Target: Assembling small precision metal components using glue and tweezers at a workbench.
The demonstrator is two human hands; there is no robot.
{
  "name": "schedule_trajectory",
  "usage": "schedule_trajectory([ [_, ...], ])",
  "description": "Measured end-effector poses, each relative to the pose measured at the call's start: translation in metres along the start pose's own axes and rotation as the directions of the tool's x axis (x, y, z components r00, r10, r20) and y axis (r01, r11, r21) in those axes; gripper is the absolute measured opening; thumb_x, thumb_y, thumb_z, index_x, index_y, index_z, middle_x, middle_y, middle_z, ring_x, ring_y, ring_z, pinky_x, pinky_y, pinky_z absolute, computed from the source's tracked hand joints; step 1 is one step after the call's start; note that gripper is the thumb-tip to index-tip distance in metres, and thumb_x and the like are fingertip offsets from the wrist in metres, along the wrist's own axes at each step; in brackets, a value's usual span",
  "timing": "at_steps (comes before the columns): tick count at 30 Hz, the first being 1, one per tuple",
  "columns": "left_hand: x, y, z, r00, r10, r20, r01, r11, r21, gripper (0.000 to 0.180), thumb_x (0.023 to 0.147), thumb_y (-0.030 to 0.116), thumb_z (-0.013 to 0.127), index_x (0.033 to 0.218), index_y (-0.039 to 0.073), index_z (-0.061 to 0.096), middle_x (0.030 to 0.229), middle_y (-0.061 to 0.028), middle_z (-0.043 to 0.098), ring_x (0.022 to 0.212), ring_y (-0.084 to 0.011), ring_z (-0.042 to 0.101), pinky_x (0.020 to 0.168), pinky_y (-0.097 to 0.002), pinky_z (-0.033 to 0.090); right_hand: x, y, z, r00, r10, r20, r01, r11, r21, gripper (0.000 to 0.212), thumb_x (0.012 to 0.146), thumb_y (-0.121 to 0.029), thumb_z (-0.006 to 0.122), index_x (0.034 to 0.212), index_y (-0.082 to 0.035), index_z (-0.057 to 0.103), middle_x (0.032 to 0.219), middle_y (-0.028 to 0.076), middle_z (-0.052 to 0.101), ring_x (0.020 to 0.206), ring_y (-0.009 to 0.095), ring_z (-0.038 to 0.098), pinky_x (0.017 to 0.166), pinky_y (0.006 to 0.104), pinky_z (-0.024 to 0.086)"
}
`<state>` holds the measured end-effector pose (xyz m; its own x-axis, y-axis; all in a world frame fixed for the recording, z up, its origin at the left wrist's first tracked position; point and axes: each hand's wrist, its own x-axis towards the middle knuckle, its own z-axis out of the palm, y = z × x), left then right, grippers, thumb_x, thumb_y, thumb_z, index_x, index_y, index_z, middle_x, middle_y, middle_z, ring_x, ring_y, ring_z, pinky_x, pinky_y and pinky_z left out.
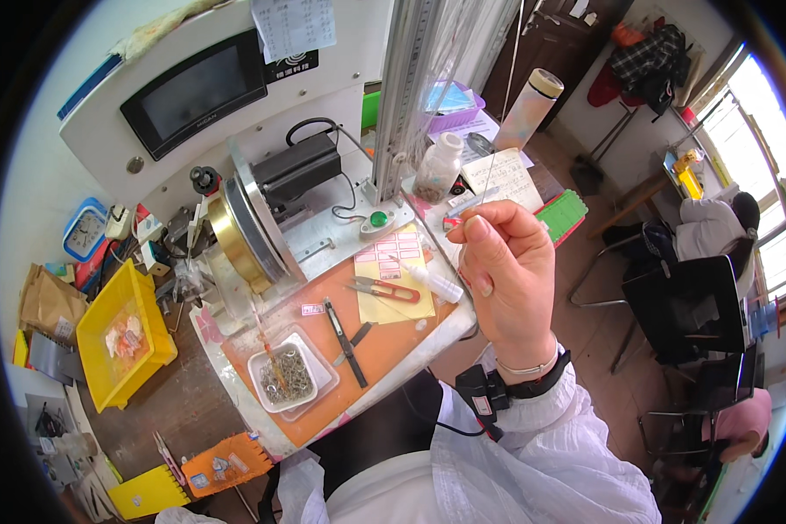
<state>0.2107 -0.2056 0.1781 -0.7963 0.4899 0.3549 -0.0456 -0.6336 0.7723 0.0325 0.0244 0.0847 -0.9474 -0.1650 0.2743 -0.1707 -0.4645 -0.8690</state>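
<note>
My right hand (511, 279) is raised over the right edge of the bench, thumb and forefinger pinched together. A thin, pale thread or wire (500, 131) runs upward from the pinch; its exact material is too fine to tell. Below and left of the hand lie a white needle-tipped bottle (437, 283) and red-handled thread snips (384, 290) on a yellow sheet. Black tweezers (346, 342) rest on the orange mat (323, 397). Beside them, a white square dish (260, 384) holds many small metallic pieces. My left hand is out of view.
A machine with a brass-coloured wheel (236, 231), a black motor (301, 166) and a metal column (406, 96) stands behind the mat. At left is a yellow bin (92, 336). A clear jar (439, 170) stands behind my hand; chairs (686, 301) and seated people are at right.
</note>
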Motion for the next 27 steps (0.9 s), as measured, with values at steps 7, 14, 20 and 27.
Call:
schedule_trajectory([
  [7,0.008,0.0,0.001,0.999,0.051,0.01,-0.05,0.997,-0.05,0.017,0.09,0.011,0.07,0.098,-0.003,0.065,0.097,-0.02,0.066,0.082,-0.0296,0.062,0.07,-0.0357,0.053,0.0,0.0,-0.002,1.0,-0.008,0.015,0.008,1.0,0.001,0.012,0.093,-0.008,0.069,0.101,0.0,0.066,0.087,0.007,0.072,0.064,0.003,0.056,0.053,0.0173,0.039],
  [14,0.0,-0.001,-0.005,0.997,-0.015,0.081,0.024,0.994,-0.109,0.016,0.09,0.008,0.071,0.099,-0.004,0.064,0.096,-0.0185,0.064,0.083,-0.0282,0.062,0.072,-0.0358,0.054,0.0,0.0,-0.006,0.999,-0.012,0.035,0.012,1.0,0.005,0.013,0.093,-0.008,0.069,0.102,0.0,0.065,0.089,0.007,0.072,0.072,0.005,0.063,0.055,0.0169,0.042],
  [20,-0.001,0.0,-0.004,0.996,0.006,0.094,0.001,0.997,-0.075,0.013,0.09,0.004,0.069,0.097,-0.005,0.064,0.096,-0.0191,0.064,0.08,-0.0296,0.062,0.07,-0.0352,0.054,-0.001,0.0,-0.002,0.999,-0.017,0.028,0.016,1.0,0.018,0.013,0.093,-0.008,0.068,0.102,0.001,0.065,0.089,0.008,0.072,0.07,0.004,0.061,0.054,0.0163,0.04],
  [27,0.004,-0.002,0.006,0.997,0.069,-0.017,-0.068,0.997,0.04,0.007,0.09,-0.001,0.066,0.094,-0.006,0.064,0.092,-0.0204,0.065,0.077,-0.0309,0.064,0.069,-0.0361,0.055,-0.002,-0.002,-0.001,0.999,-0.025,0.03,0.025,1.0,0.008,0.013,0.094,-0.008,0.068,0.102,0.001,0.065,0.089,0.007,0.072,0.071,0.005,0.061,0.057,0.0177,0.042],
])
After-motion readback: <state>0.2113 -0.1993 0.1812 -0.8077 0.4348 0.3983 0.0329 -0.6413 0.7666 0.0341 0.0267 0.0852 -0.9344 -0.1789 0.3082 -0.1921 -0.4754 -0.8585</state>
